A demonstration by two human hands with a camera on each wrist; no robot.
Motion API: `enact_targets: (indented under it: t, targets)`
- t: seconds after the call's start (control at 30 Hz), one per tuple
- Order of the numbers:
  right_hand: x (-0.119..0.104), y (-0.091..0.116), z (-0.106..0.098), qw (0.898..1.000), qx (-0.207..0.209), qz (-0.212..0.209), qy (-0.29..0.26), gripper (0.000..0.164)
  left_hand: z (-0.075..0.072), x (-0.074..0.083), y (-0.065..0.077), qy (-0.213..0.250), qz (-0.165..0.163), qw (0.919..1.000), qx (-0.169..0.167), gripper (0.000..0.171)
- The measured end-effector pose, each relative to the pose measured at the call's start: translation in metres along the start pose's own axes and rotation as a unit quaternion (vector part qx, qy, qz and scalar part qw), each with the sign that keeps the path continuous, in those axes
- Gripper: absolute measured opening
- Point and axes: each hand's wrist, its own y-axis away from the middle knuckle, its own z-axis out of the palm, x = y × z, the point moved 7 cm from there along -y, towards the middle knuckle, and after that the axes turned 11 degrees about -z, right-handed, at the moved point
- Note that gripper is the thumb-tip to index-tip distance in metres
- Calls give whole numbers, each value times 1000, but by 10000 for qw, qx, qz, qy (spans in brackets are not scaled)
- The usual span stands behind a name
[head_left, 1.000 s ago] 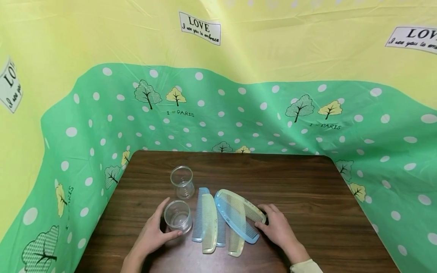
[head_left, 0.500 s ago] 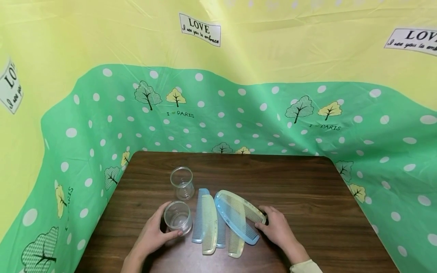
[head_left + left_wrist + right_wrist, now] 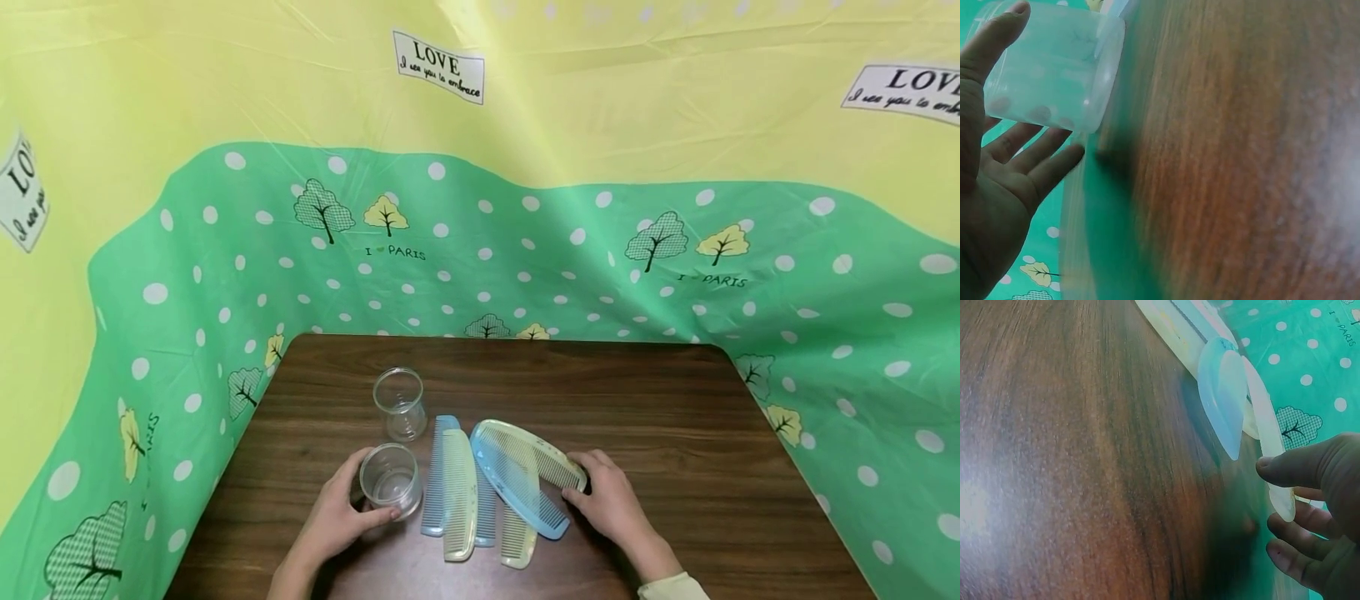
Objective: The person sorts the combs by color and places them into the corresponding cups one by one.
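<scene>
My left hand (image 3: 339, 506) curves around the near clear cup (image 3: 392, 482), its thumb on the front side and fingers behind the far side. In the left wrist view the cup (image 3: 1054, 65) sits between thumb and fingers. Directly behind it stands a second clear cup (image 3: 400, 403). My right hand (image 3: 611, 497) pinches the end of a pale yellow comb (image 3: 543, 450). The right wrist view has that comb (image 3: 1266, 425) between thumb and fingers. A blue comb (image 3: 517, 487) overlaps it, and another yellow comb (image 3: 517, 542) lies partly beneath.
Left of these, a yellow comb (image 3: 460, 500) lies over blue combs (image 3: 435, 483), close to the held cup. Everything is on a dark wooden table (image 3: 637, 383). A green and yellow printed cloth (image 3: 525, 233) hangs around its back and sides.
My left forefinger has come in from a raised pose to rest against the near cup. The right hand, combs and cups keep their places; the whole view has shifted very slightly.
</scene>
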Motion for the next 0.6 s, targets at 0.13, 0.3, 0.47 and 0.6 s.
enact_targets:
  t: [0.13,0.3,0.47,0.6]
  targets:
    - [-1,1,-1,10000,2,-36,-80,55,1,-1,0,242,-137,9996,-62,96]
    - [-2,3,-1,9997,48,-8,-225,54,1,0,0,259,-179,9995,-78,96]
    - [-2,3,-4,9994,154,-42,-297,54,1,-1,0,325,-286,9990,-102,97]
    - [-4,2,-7,9994,209,-90,-261,55,1,-1,1,383,-357,9985,-130,97]
